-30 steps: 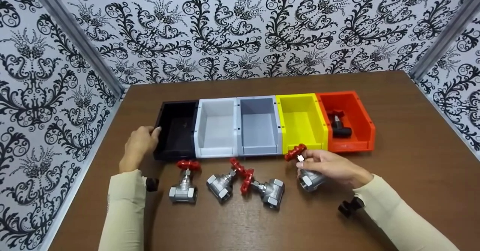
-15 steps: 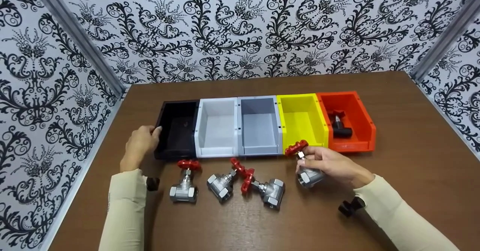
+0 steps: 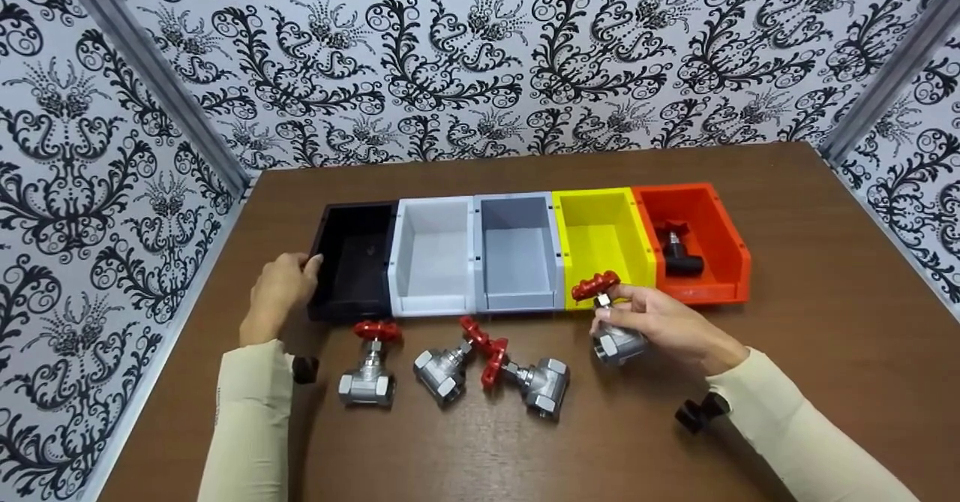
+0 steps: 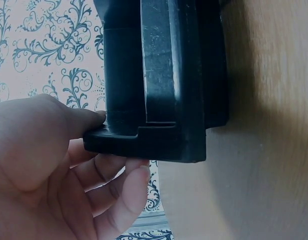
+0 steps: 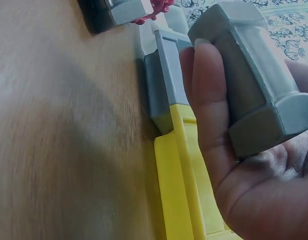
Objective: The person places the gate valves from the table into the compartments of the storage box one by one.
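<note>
With the right hand [image 3: 667,326], in the head view, gripped a valve [image 3: 621,346] between thumb and fingers, tilted and raised off the table [image 3: 480,457], with its red wheel [image 3: 595,285] up, by the front of the yellow bin [image 3: 600,235]. With the left hand [image 3: 283,286], pinched the outer wall of the black bin [image 3: 349,311]. Saw black, white [image 3: 431,308], grey [image 3: 520,301], yellow and red [image 3: 705,293] bins side by side, with a black valve [image 3: 682,263] lying in the red. Found three other valves [image 3: 367,388] lying in front, on brown wood grain with a faint sheen. Looked beyond to a white wall [image 3: 480,52] with black scrollwork, with more of it at both sides past grey corner posts [image 3: 154,74].

In the left wrist view, held the black bin's edge between thumb and bent fingers, beside paler-looking wood in part shadow.

In the right wrist view, held the valve's metal body clear of the table, near the yellow and grey bins. Saw soft shadow across the wood, and scrollwork at the upper right.
</note>
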{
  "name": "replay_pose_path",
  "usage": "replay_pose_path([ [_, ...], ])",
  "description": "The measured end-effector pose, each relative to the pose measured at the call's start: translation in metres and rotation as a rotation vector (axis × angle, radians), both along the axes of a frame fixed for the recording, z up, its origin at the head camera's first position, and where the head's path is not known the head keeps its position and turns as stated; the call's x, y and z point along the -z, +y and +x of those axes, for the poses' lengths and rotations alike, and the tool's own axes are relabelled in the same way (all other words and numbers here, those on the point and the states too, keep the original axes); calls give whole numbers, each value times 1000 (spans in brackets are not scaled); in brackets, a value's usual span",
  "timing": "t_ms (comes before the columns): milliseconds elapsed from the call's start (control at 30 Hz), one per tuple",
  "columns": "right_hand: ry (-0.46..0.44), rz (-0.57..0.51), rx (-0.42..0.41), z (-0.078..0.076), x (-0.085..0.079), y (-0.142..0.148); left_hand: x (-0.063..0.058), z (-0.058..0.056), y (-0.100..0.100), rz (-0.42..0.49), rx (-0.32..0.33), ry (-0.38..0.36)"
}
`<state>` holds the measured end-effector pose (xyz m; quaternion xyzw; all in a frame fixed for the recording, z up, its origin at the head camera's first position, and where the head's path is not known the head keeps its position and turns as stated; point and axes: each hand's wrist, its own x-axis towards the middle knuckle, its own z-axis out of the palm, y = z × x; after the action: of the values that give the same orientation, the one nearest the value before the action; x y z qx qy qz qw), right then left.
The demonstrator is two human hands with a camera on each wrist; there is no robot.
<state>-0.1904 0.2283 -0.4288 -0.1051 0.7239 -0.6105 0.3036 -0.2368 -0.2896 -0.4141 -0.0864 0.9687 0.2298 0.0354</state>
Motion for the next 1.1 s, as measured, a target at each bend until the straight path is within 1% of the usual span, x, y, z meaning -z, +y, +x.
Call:
replay_pose_path([
  [167, -26, -49, 20, -2, -1, -1, -1, 0, 1, 2, -4, -1],
  [433, -1, 39, 63, -6, -6, -1, -1, -1, 0, 0, 2, -4],
  [500, -2, 42, 72, -8, -7, -1, -1, -1, 0, -1, 1, -2],
  [733, -2, -1, 116, -12, -12, -1, -2, 0, -1, 0, -2, 11],
  [933, 5, 16, 164, -16, -15, -3, -2, 0, 0, 3, 1, 5],
  [1100, -1, 30, 202, -20, -16, -5, -2, 1, 0, -12, 4, 3],
])
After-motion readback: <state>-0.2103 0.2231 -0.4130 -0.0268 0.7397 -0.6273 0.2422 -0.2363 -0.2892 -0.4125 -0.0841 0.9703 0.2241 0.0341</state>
